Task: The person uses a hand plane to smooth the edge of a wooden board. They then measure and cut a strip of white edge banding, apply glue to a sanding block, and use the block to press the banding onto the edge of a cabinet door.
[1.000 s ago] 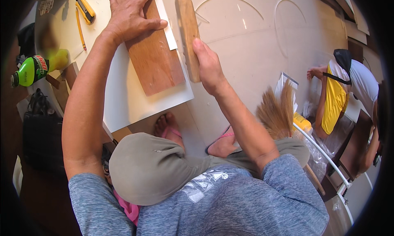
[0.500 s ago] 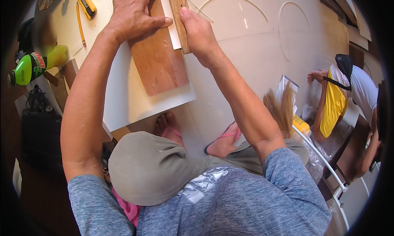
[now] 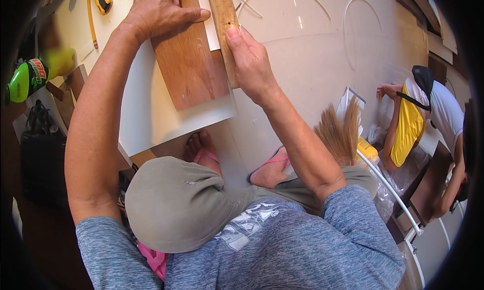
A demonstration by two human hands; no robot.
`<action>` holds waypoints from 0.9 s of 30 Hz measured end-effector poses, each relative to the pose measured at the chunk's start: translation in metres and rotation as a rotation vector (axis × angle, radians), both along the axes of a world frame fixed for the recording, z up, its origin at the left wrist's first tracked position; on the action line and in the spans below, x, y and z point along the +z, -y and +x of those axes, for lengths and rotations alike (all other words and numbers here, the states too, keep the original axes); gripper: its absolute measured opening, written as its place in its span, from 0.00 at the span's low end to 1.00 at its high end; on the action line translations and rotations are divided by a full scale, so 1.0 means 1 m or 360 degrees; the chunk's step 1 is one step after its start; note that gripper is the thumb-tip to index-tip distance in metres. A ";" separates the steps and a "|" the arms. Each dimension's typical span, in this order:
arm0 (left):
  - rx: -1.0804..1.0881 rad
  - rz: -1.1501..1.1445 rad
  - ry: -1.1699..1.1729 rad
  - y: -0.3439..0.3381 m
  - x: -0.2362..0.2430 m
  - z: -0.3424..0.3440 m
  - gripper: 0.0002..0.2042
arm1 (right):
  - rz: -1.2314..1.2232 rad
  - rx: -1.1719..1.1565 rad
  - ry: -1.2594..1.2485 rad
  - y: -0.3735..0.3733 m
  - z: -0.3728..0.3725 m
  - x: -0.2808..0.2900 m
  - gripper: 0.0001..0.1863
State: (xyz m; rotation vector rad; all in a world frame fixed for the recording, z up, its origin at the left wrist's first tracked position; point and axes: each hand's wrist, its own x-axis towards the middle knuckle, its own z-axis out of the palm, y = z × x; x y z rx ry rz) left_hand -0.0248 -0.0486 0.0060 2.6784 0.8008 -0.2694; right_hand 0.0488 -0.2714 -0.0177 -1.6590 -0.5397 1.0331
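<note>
Now, in the head view, your left grip (image 3: 155,13) is at eleven o'clock, spread flat on a brown board (image 3: 189,75), thumb stuck out toward three o'clock with its tip by a white strip (image 3: 213,38); the upper edge cuts off the fingers' far ends. That board slants from eleven o'clock toward the middle, resting on a white panel (image 3: 143,121).

Your right grip (image 3: 252,65), at twelve o'clock, pinches a wooden bar (image 3: 222,10), thumb on top just below a dark hole. The bar runs along the strip's three o'clock side; you can't tell whether the two touch.

Between ten and eleven o'clock lie a yellow cutter (image 3: 102,0) and, beside it, a pencil (image 3: 92,22). A green bottle (image 3: 21,83) is between nine and ten. Near three o'clock you have a broom (image 3: 338,133), and farther out a co-worker (image 3: 446,101) bending over.
</note>
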 end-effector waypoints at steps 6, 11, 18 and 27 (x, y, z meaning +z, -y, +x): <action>0.0048 -0.0059 0.0005 0.002 0.002 0.001 0.61 | 0.0050 -0.0012 0.0038 0.007 -0.005 0.000 0.25; 0.0027 -0.0025 0.0029 0.002 -0.001 0.000 0.61 | 0.0040 -0.0045 0.0089 0.018 -0.011 -0.008 0.25; -0.0061 -0.0021 0.0133 -0.004 -0.008 -0.006 0.60 | -0.0071 -0.0116 -0.0046 0.079 -0.036 0.011 0.26; -0.0149 0.0346 0.0391 -0.002 -0.026 -0.006 0.57 | -0.0206 -0.0211 -0.0050 0.135 -0.026 0.045 0.25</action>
